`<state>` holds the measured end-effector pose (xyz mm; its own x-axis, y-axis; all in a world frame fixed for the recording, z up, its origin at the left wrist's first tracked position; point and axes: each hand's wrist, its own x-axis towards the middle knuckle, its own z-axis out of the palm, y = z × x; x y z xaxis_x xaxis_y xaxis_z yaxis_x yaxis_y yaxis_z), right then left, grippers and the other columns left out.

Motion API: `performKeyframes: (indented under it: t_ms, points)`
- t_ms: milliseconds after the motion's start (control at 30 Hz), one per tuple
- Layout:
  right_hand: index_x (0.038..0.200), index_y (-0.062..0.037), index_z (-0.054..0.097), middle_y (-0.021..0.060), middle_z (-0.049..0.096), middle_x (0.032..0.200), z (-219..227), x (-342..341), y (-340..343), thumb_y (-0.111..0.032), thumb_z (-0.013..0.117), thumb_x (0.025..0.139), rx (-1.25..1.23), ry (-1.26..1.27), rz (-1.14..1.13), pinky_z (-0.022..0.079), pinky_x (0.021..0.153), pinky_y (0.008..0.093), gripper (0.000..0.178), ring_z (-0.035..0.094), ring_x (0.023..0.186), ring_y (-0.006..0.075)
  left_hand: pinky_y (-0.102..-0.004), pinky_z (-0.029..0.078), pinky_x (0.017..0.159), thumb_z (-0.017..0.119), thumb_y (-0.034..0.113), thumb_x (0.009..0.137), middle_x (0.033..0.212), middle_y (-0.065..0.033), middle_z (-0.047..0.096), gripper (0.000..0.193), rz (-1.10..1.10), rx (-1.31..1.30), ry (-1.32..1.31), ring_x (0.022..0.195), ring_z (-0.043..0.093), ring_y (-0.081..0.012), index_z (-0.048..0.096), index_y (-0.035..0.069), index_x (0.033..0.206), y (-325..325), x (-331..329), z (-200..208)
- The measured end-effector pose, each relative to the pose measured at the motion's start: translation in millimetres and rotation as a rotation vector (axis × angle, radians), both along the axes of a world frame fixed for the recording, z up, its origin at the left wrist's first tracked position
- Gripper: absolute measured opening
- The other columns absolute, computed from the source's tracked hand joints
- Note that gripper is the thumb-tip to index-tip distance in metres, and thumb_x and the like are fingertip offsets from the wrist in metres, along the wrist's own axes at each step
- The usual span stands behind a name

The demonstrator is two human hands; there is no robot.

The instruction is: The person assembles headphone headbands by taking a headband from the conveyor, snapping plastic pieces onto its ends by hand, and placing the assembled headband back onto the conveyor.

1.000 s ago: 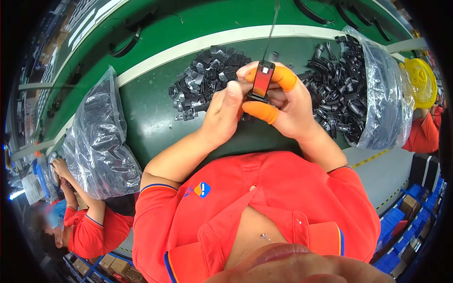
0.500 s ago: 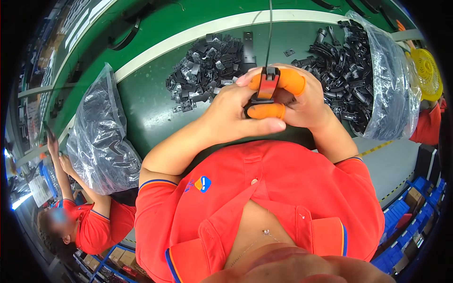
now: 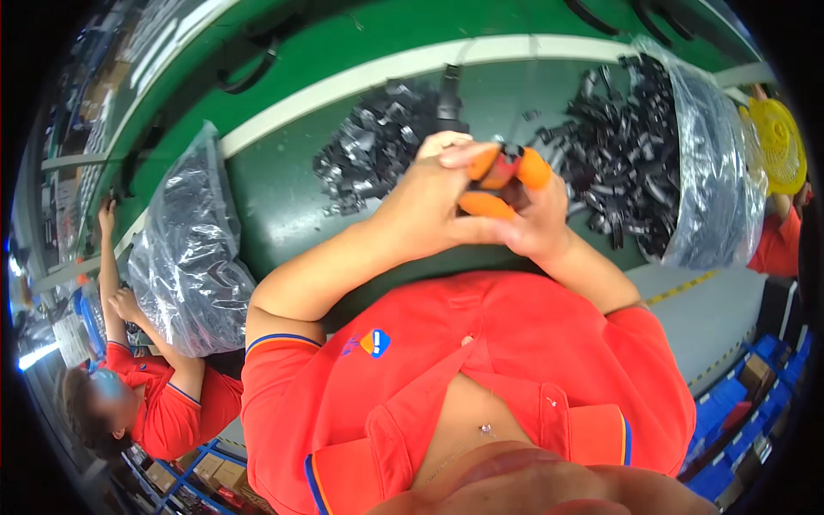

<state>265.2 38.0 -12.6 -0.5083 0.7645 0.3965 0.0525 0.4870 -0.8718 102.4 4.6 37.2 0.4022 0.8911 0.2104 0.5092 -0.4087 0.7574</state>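
Note:
Both my hands meet above the table in front of my chest, their fingers curled around a small glossy black part (image 3: 500, 178) that shows a reddish sheen. My left hand (image 3: 425, 206) closes on it from the left. My right hand (image 3: 542, 225) closes on it from the right. Orange finger covers (image 3: 486, 206) sit on several fingertips and hide much of the part. Behind my left hand lies a heap of small flat black pieces (image 3: 369, 146). A longer black strip (image 3: 449, 93) lies beside that heap.
At right, many curved black parts (image 3: 622, 146) spill from a clear plastic bag (image 3: 708, 189). Another clear bag (image 3: 189, 257) stands at left, near a co-worker in red (image 3: 176, 395). A yellow perforated basket (image 3: 777, 146) is far right. A pale ledge (image 3: 343, 81) runs behind the green table.
My hands have shifted slightly and the black part has tilted, so less of it shows. The thin dark line above it is now only faint. The co-worker's raised hand at left has moved up.

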Motion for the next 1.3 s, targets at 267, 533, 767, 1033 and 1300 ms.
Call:
performKeyframes:
  t_ms: [267, 533, 767, 1033, 1300]
  points:
    - [0.124, 0.0013, 0.042, 0.0136, 0.045, 0.126, 24.9, -10.0, 30.7, -0.008, 0.060, 0.083, -0.389, 0.482, -0.172, 0.032, 0.100, 0.0349, 0.045, 0.046, 0.115, 0.0239, -0.0421, 0.030, 0.100, 0.064, 0.014, 0.076, 0.098, -0.0058, 0.058, 0.029, -0.086, 0.485, 0.318, 0.098, 0.054, -0.0226, 0.055, 0.009, 0.103, 83.2, -39.4, -8.7]
    - [0.130, -0.0001, 0.037, 0.0142, 0.047, 0.124, 19.5, 25.4, 19.1, -0.007, 0.053, 0.087, -0.328, 0.257, -0.282, 0.039, 0.091, 0.0306, 0.046, 0.055, 0.100, 0.0184, -0.0388, 0.043, 0.089, 0.062, 0.035, 0.077, 0.119, -0.0137, 0.053, 0.049, 0.449, 0.642, 0.609, 0.109, 0.050, -0.0303, 0.052, 0.009, 0.117, 213.3, -127.1, -46.1]
    - [0.124, -0.0009, 0.044, 0.0056, 0.059, 0.101, 6.4, 94.0, 13.3, -0.007, 0.050, 0.089, -0.318, 0.176, -0.496, 0.044, 0.072, 0.0221, 0.036, 0.054, 0.079, 0.0100, -0.0376, 0.048, 0.079, 0.049, 0.062, 0.076, 0.099, -0.0161, 0.063, 0.061, 1.406, -0.042, 0.811, 0.094, 0.061, -0.0279, 0.065, 0.005, 0.092, 221.6, -247.6, -47.4]
    - [0.121, -0.0006, 0.048, 0.0045, 0.059, 0.098, 16.2, 94.9, 27.3, -0.005, 0.047, 0.089, -0.303, -0.079, -0.428, 0.044, 0.073, 0.0225, 0.032, 0.055, 0.078, 0.0099, -0.0443, 0.043, 0.086, 0.044, 0.052, 0.075, 0.103, -0.0229, 0.060, 0.060, 1.392, -0.082, 0.554, 0.099, 0.057, -0.0366, 0.062, -0.001, 0.099, 246.3, -359.4, -104.9]
    - [0.101, -0.0033, 0.061, 0.0111, 0.056, 0.102, 14.5, 82.9, 68.4, -0.006, 0.066, 0.072, 0.329, -0.737, -0.247, 0.044, 0.078, 0.0344, 0.029, 0.055, 0.091, 0.0277, -0.0322, 0.049, 0.061, 0.056, 0.008, 0.082, 0.080, -0.0137, 0.058, 0.017, 0.754, 0.850, -0.923, 0.069, 0.058, -0.0205, 0.048, -0.006, 0.081, 193.0, -222.8, 59.3]
